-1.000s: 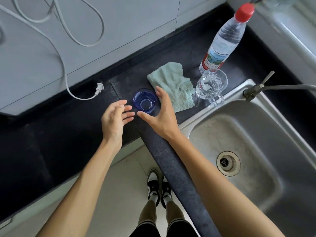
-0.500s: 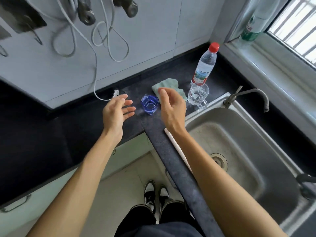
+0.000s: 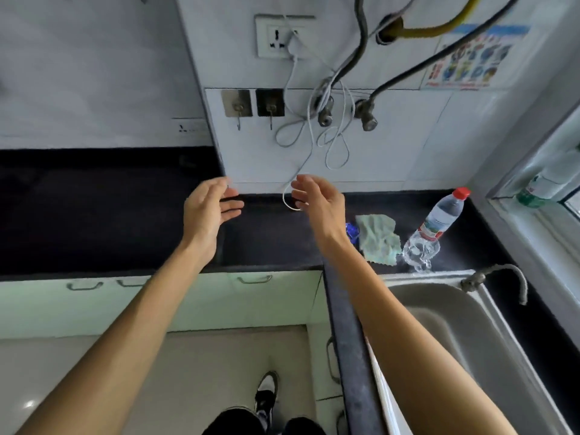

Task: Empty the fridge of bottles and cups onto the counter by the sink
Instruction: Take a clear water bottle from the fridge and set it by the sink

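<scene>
A small blue glass cup [image 3: 352, 231] stands on the black counter [image 3: 270, 243], mostly hidden behind my right wrist. To its right sit a clear glass cup [image 3: 420, 251] and a plastic water bottle [image 3: 441, 218] with a red cap. My right hand [image 3: 317, 202] is raised above the counter, left of the blue cup, fingers apart and holding nothing. At the same height further left, my left hand [image 3: 208, 208] is also spread and holds nothing. The fridge is out of view.
A green cloth [image 3: 378, 238] lies between the blue cup and the glass cup. The steel sink [image 3: 464, 328] with its tap [image 3: 496, 277] is at the right. White cables [image 3: 301, 171] hang from the wall socket. A bottle [image 3: 539, 186] rests on the window sill.
My right hand has let go of the blue cup and both hands have lifted away from it. My view has swung upward and left, showing more wall and floor.
</scene>
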